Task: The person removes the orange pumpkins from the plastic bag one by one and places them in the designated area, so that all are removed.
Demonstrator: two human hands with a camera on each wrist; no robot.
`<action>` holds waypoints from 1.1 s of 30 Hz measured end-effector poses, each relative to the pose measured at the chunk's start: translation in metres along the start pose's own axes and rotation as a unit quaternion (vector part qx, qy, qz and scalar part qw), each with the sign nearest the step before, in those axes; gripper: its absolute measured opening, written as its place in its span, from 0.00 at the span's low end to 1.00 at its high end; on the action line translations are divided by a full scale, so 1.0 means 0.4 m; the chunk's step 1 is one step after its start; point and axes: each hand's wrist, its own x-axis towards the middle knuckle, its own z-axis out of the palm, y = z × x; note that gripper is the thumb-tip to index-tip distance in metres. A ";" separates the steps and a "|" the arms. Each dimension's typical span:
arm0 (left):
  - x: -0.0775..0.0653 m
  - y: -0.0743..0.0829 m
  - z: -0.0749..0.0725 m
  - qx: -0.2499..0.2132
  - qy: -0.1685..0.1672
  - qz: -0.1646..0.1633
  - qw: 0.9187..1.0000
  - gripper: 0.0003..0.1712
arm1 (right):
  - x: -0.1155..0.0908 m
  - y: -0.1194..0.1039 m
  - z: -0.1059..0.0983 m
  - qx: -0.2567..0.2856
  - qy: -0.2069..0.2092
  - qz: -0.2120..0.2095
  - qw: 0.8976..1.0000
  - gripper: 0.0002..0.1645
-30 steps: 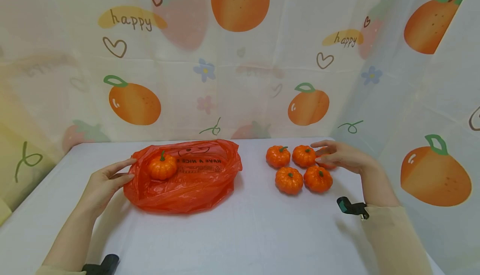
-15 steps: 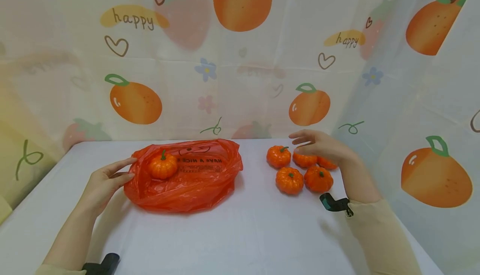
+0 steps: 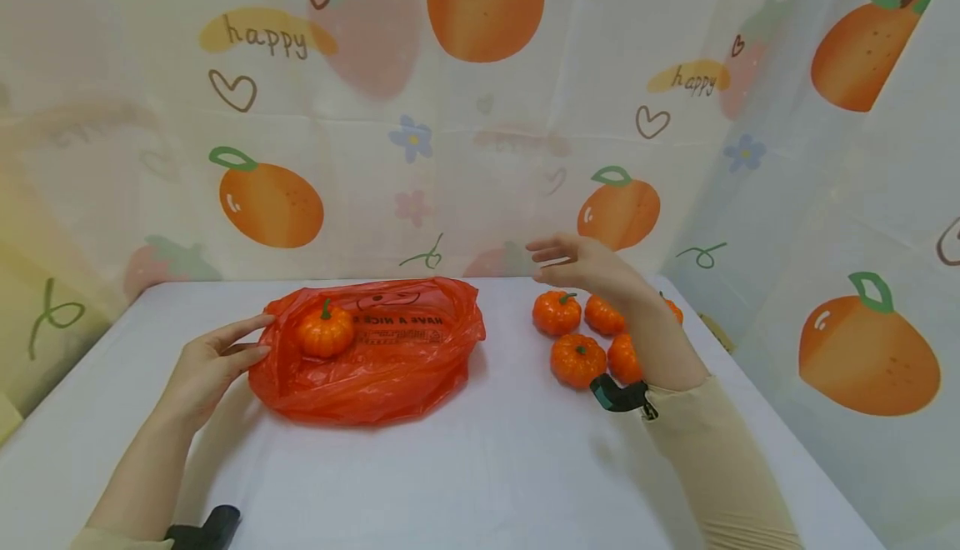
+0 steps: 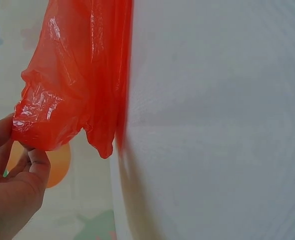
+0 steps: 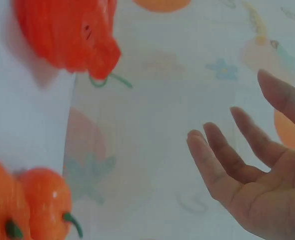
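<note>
A red plastic bag (image 3: 367, 396) with printed lettering lies with its mouth spread on the left half of the table. Inside it, at the left, sits a small orange pumpkin (image 3: 325, 333) with a green stem. My left hand (image 3: 202, 375) pinches the bag's left rim between thumb and fingers, as the left wrist view also shows. Several more pumpkins (image 3: 578, 361) stand grouped on the right, partly hidden by my right forearm. Raised above the back of that group, my right hand (image 3: 588, 269) has loosely extended fingers and holds nothing.
A white cloth covers the table (image 3: 450, 475). Behind it hangs a curtain (image 3: 502, 192) printed with fruit, hearts and the word "happy". Dark wrist mounts (image 3: 622, 394) sit at the sleeve cuffs.
My right hand has moved left and up, from beside the rear right pumpkin to above the rear left one. The left hand stays on the bag's rim.
</note>
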 end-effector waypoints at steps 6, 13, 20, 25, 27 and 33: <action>-0.001 0.001 0.002 -0.003 0.001 -0.006 1.000 0.23 | 0.048 -0.050 0.064 0.088 -0.003 -0.018 0.996 0.28; -0.001 0.001 0.001 -0.014 -0.003 0.006 1.000 0.23 | 0.110 -0.109 0.146 0.193 -0.017 -0.002 0.981 0.27; 0.002 0.002 0.006 -0.036 -0.007 0.011 0.999 0.22 | 0.183 -0.152 0.228 0.271 -0.028 0.045 0.961 0.26; 0.003 0.002 0.007 -0.036 -0.008 0.015 0.999 0.22 | 0.216 -0.183 0.292 0.286 -0.044 0.069 0.955 0.27; 0.003 0.004 0.007 -0.035 -0.007 0.016 0.999 0.22 | 0.228 -0.199 0.318 0.283 -0.046 0.076 0.955 0.28; 0.001 0.008 0.006 -0.028 -0.002 0.013 1.000 0.22 | 0.270 -0.245 0.397 0.269 -0.026 0.096 0.958 0.29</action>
